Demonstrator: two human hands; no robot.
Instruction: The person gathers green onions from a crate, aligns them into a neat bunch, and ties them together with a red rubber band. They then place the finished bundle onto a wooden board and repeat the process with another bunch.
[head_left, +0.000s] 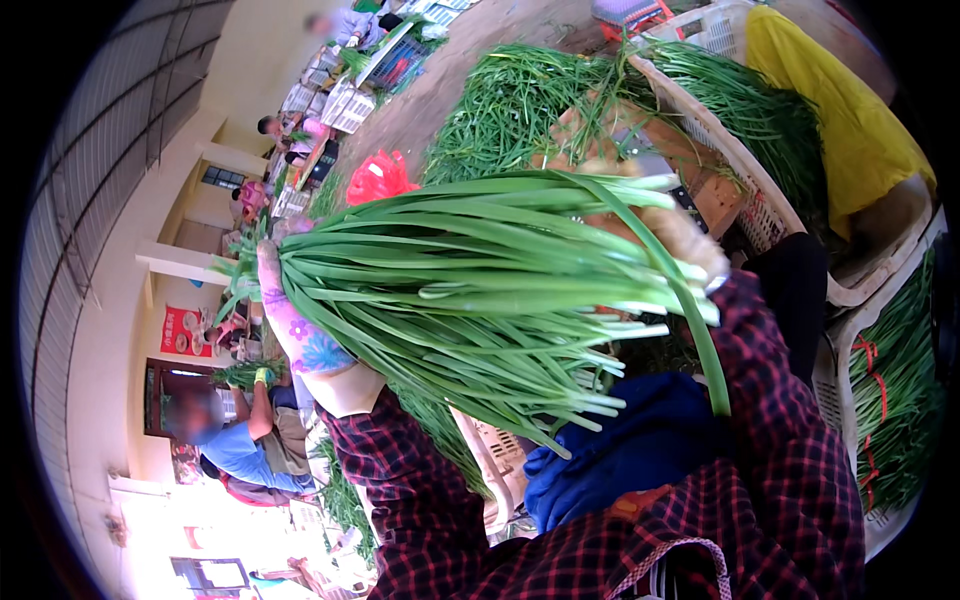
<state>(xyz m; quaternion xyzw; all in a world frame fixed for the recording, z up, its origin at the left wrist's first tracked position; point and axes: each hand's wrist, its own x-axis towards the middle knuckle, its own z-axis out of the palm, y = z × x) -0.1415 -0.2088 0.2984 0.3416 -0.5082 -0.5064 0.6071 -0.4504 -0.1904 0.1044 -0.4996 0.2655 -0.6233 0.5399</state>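
Observation:
A big bunch of long, flat green leaves with white stem ends, looking like garlic chives (465, 270), spans the space between my hands. My left hand (274, 259), in a glove with a flower-patterned cuff, grips the bunch at the leafy end, whose tips stick out beyond the fist. Beside the white stem ends is my right hand (682, 232), blurred and partly behind the stems; its finger positions and any contact with the stems are unclear. A blue cloth (622, 450) lies across my lap below the bunch.
Loose green stalks (517, 105) are heaped ahead, beside cardboard (720, 202). A pale plastic crate (720, 142) holds more greens, with yellow cloth (832, 112) over its edge. Another crate (847, 337) contains red-tied bundles (892, 405). A person in blue (247, 450) and several others work among crates to the left.

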